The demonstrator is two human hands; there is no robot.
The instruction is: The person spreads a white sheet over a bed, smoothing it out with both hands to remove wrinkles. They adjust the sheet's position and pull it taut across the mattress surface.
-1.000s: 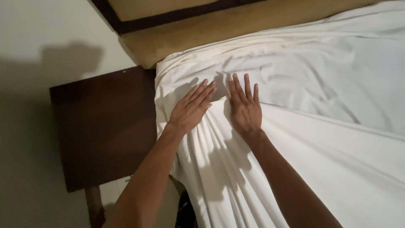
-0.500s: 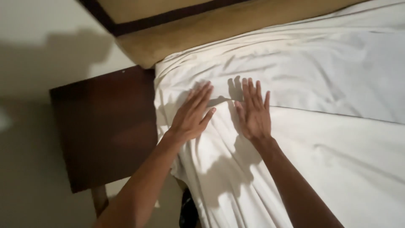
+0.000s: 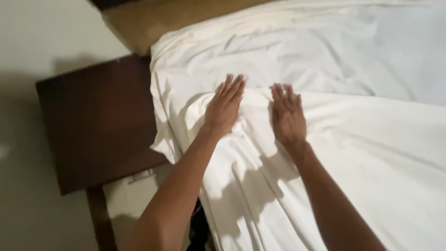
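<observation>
A white sheet [image 3: 353, 153] covers the bed and hangs in folds over its left side. My left hand [image 3: 225, 106] lies flat on the sheet near the bed's upper corner, fingers together and pointing up. A hand's width to its right, my right hand [image 3: 288, 114] also presses palm-down on the sheet along a diagonal fold edge. Neither hand grips the cloth. A second layer of white sheet [image 3: 325, 51] lies wrinkled above the fold.
A dark brown wooden nightstand [image 3: 97, 121] stands against the bed's left side. A tan padded headboard [image 3: 153, 18] runs along the top. Pale wall [image 3: 42, 42] fills the left. Something dark [image 3: 197, 227] shows under the sheet's hanging edge.
Both hands have slid across the sheet toward the headboard side, staying flat. The view has shifted, so the bed and nightstand sit lower and further right in frame.
</observation>
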